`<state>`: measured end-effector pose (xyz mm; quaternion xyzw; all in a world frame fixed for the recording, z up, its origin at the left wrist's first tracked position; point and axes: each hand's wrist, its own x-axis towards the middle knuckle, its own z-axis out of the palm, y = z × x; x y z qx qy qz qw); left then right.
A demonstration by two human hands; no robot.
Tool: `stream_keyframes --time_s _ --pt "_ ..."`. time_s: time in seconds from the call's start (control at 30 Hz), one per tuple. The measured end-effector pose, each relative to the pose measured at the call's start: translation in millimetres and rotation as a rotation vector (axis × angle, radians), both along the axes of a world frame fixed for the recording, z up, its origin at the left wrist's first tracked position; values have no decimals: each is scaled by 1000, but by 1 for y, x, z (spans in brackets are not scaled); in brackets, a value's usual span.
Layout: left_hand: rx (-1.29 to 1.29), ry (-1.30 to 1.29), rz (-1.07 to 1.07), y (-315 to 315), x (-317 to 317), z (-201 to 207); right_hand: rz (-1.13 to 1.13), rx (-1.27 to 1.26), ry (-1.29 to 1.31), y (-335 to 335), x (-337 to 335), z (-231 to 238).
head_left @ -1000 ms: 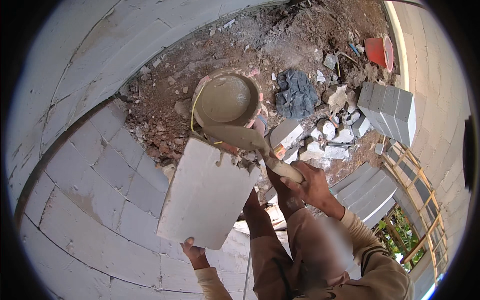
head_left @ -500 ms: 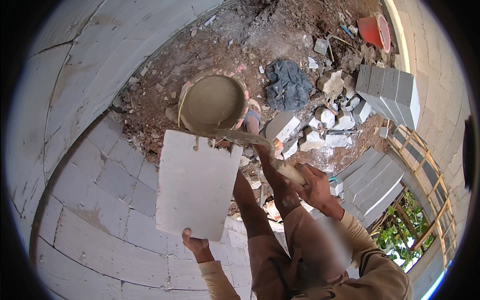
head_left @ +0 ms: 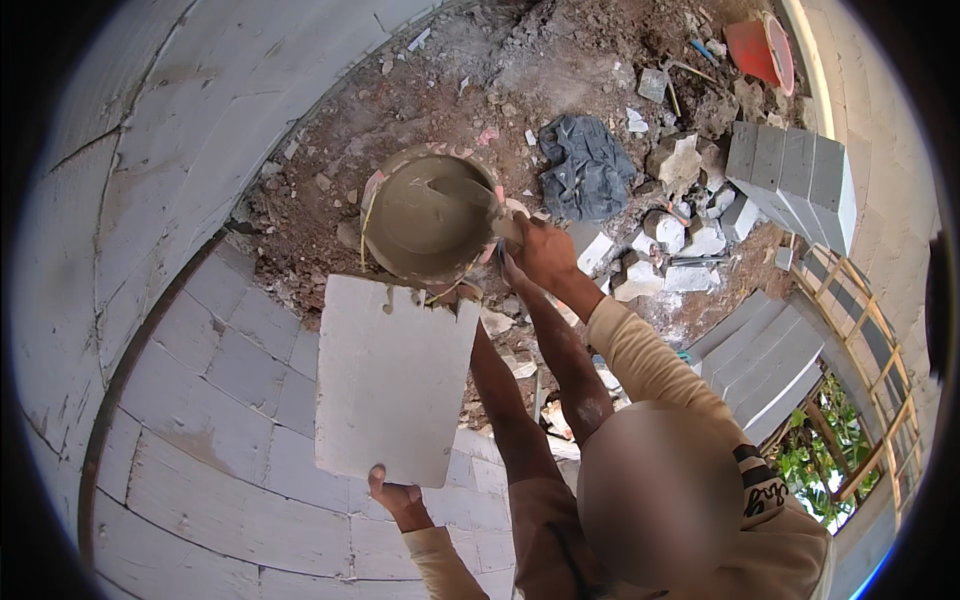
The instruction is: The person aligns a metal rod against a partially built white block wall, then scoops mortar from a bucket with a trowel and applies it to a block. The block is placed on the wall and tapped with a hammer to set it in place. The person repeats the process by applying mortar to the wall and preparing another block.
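Note:
My left hand (head_left: 398, 492) grips the lower edge of a white lightweight concrete block (head_left: 392, 385), its thumb lying on the face. The block stands tilted, its top edge near the bucket and smeared with some grey mortar. Closed around the handle of a trowel (head_left: 507, 229), my right hand (head_left: 545, 252) is at the right rim of a bucket (head_left: 372, 215). Wet grey mortar (head_left: 425, 215) fills the bucket, and the trowel's blade is hidden in it or coated by it.
Block walls (head_left: 200, 150) curve along the left. A dark crumpled sheet (head_left: 585, 168) and broken block pieces (head_left: 675, 240) lie on the rubble ground. Stacked grey blocks (head_left: 785, 180), a red bucket (head_left: 752, 52) and a wooden ladder-like frame (head_left: 868, 370) are at the right. My legs (head_left: 575, 375) stand beside the block.
My right hand has moved up and left with the trowel, from above the block's right side to the bucket, and the blade has gone into the mortar. My left hand keeps its grip on the block.

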<state>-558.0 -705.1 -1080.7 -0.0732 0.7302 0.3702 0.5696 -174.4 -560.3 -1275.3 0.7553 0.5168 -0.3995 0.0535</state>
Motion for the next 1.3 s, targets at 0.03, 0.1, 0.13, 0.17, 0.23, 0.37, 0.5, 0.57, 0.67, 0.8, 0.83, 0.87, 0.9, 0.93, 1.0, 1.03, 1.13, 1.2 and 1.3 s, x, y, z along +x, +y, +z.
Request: stream_keyframes --time_s 0.03,0.1,0.13,0.17,0.23,0.37,0.5,0.57,0.67,0.8,0.83,0.87,0.9,0.93,1.0,1.03,1.13,1.2,1.3 --pt "-6 -3 -16 -1 -4 1 37 9 25 6 -10 -28" --pt "11 -31 -32 -4 -11 2 35 -68 61 14 -15 -65" --pt "43 -65 -51 -5 -15 1 -1 -118 85 16 -14 -74" --pt "26 -15 -33 -6 -18 1 -23 -181 116 15 -10 -77" --pt "23 34 -52 -8 -20 0 -80 -223 269 7 11 -67" --pt "34 -63 -3 0 -12 -7 -254 -219 402 -19 62 -17" --pt "95 2 -97 18 12 -16 -211 -86 472 -30 65 56" --pt "90 55 -140 27 25 -20 -136 -77 399 -28 56 94" --pt "52 126 -184 40 38 -23 -216 -6 368 -27 30 143" --pt "86 165 -278 58 50 -26 -289 65 317 -22 37 177" --pt "94 180 -298 62 53 -26 -306 51 315 -22 42 184" --pt "122 187 -339 67 56 -25 -321 36 314 -23 47 190" --pt "140 202 -370 72 60 -25 -281 50 303 -21 50 190" --pt "179 207 -400 78 64 -24 -240 64 294 -20 53 191" --pt "150 286 -512 87 68 -20 -157 92 312 -13 60 188" --pt "171 319 -572 91 68 -18 -116 106 339 -8 64 185" --pt "167 382 -725 100 63 -18 -24 133 467 13 79 172" --pt "190 374 -771 104 55 -20 42 140 577 28 90 166" --pt "232 397 -873 111 40 -24 29 180 778 48 93 153"
